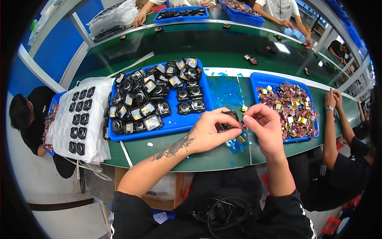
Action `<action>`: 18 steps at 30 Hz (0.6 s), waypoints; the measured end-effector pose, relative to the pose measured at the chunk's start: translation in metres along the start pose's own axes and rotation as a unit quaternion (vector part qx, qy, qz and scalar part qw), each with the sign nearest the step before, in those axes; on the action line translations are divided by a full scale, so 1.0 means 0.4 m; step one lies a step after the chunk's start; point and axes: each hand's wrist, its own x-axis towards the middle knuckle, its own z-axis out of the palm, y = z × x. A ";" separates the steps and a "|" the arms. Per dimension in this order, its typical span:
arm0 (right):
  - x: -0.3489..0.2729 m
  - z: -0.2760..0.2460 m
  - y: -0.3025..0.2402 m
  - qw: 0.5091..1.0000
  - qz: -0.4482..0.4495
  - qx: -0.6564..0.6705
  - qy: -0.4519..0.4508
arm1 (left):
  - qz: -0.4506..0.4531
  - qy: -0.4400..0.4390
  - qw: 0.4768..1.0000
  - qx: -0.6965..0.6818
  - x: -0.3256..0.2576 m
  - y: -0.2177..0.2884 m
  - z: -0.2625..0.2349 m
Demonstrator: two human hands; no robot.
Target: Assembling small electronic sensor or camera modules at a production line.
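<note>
Over the front of the green bench, my left hand (211,129) is closed around a small black housing (231,115), which looks like a watch case and is partly covered by the fingers. Thumb and forefinger of my right hand (264,129) pinch together at its right side; what they hold is too small to make out. A small white and yellow piece (244,108) shows just above the right fingertips. Beneath both hands lie crumpled blue film scraps (235,145). To the left, a blue tray (175,121) holds many similar black housings.
A second blue tray (254,78) on the right contains small red, yellow and white parts. White packing sheets (59,119) at far left carry rows of black housings. Beyond runs a green conveyor (179,46) with scattered pieces. Co-workers' hands (332,99) are at the right and far side.
</note>
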 end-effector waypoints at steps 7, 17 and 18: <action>-0.002 0.008 0.002 0.991 -0.024 -0.134 0.004 | -0.017 0.031 0.999 0.039 -0.003 -0.006 0.006; -0.020 0.026 0.011 0.875 -0.293 -0.386 0.018 | -0.078 0.047 0.995 0.042 0.007 -0.003 -0.002; -0.040 0.028 0.014 0.901 -0.256 -0.350 0.026 | -0.079 0.034 0.996 0.036 0.008 -0.006 -0.010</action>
